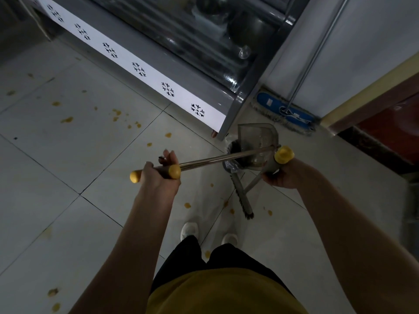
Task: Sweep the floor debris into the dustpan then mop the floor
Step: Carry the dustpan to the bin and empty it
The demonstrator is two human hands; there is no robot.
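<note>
Head view: left hand (158, 179) wraps the dustpan (255, 134) pole at its yellow grip; right hand (282, 177) wraps the broom (243, 200) handle under its cap. Both look light, stiff and slick, so hold them at the grips. Debris (116, 112) dots the floor (68, 159); the mop (272, 104) stands at its far edge.

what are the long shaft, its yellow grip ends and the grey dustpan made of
Shaft: likely polished metal, going by the bright streak along it. Yellow grip ends: matte, plastic or rubber; the look leaves it open. Dustpan: probably smoky translucent plastic, since darker shapes show through its wall.
</note>
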